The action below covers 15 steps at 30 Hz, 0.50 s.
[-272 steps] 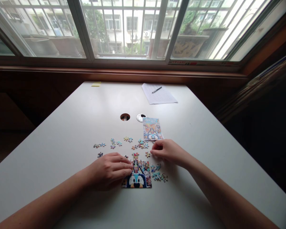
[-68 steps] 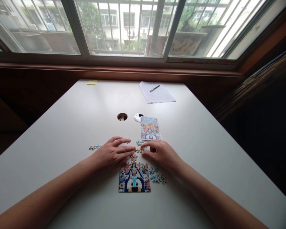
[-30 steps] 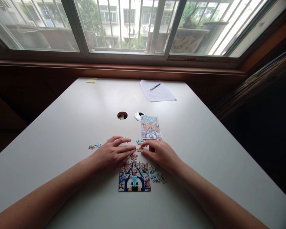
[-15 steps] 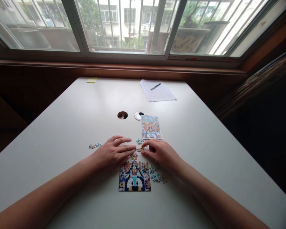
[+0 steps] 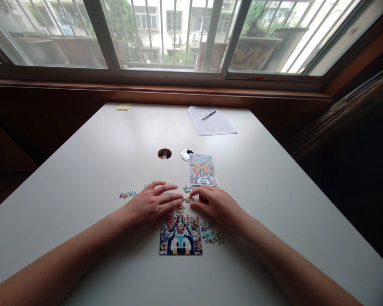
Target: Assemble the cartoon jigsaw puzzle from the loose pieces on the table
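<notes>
A partly joined jigsaw puzzle (image 5: 181,238) lies flat near the table's front, showing a blue cartoon dog's face. A narrow strip of joined pieces (image 5: 180,209) rises from its top edge. My left hand (image 5: 156,202) rests palm down beyond the puzzle's upper left, fingers stretched out, fingertips by a small puzzle piece (image 5: 187,199). From the other side, the bent thumb and index finger of my right hand (image 5: 212,202) close on that piece. Loose pieces (image 5: 212,236) lie right of the puzzle, partly under my right hand's shadow. Another loose piece (image 5: 187,188) sits just above the fingers.
The reference picture card (image 5: 202,170) lies beyond my right hand. More loose pieces (image 5: 127,194) are left of my left hand. Farther back are a cable hole (image 5: 164,154), a metal grommet (image 5: 185,155), paper sheets (image 5: 213,125) with a pen (image 5: 209,115), and a yellow sticky note (image 5: 123,107).
</notes>
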Each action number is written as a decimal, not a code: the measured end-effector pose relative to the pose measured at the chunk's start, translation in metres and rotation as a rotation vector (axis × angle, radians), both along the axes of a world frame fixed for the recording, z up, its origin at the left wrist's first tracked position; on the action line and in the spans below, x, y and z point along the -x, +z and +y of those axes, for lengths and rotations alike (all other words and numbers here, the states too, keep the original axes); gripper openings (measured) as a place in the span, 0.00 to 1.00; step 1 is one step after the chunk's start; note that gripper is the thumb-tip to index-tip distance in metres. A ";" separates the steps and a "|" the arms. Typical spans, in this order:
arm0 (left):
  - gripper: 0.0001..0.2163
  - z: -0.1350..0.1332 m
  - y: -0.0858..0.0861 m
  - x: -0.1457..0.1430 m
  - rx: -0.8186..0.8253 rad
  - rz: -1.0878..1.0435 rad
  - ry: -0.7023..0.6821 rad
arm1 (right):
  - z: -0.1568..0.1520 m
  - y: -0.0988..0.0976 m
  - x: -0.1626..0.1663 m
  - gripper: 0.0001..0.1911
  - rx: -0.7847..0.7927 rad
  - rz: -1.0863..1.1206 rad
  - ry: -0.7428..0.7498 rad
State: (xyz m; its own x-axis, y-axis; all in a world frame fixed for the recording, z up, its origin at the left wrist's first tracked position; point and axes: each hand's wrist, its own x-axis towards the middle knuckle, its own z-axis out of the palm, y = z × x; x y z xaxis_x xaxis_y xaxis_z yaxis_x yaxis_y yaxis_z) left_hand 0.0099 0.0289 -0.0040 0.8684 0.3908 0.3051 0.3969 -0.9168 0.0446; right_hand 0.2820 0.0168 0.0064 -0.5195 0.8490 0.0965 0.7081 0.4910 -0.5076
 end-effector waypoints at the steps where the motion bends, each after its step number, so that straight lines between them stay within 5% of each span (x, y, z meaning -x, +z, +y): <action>1: 0.18 0.000 0.000 0.000 -0.002 0.004 0.001 | 0.000 0.000 0.000 0.08 -0.002 0.000 0.000; 15: 0.15 -0.002 0.010 -0.002 -0.048 0.055 -0.006 | 0.007 -0.002 -0.007 0.08 -0.026 -0.017 0.102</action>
